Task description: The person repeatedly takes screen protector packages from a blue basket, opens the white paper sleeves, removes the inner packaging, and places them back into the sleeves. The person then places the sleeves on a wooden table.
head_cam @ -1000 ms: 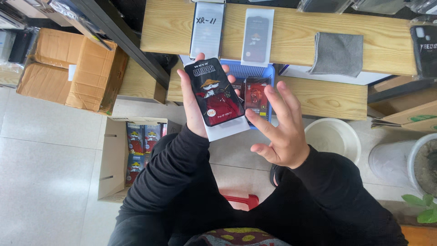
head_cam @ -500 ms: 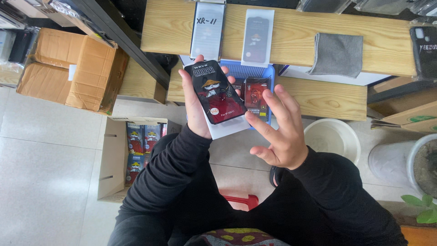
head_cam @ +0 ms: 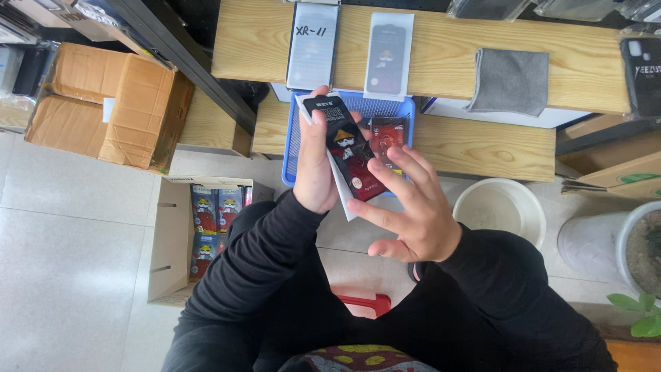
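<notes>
A pale tiled floor fills the left of the frame, and a light wooden bench runs across the top, with a lower wooden shelf beneath it; the person's black sleeves and lap take up the lower centre, hiding whatever seat is under them except a small red part near the bottom. The left hand, just above centre, is closed around a flat black-and-red packet with a cartoon figure on it, thumb on its left edge; a white sheet behind the packet shows only as a sliver at the bottom and top left. The right hand is open, fingers spread, its fingertips touching the packet's lower right edge; it grips nothing. Behind the packet sits a blue mesh basket, mostly covered by the hands; a second red packet lies in it, partly hidden. On the bench lie two clear-wrapped flat packs, the left one cut off by the top edge, and a folded grey cloth. A brown cardboard box sits at upper left; an open carton at centre left holds more packets, partly hidden by the left sleeve; a white bucket stands right of centre.
</notes>
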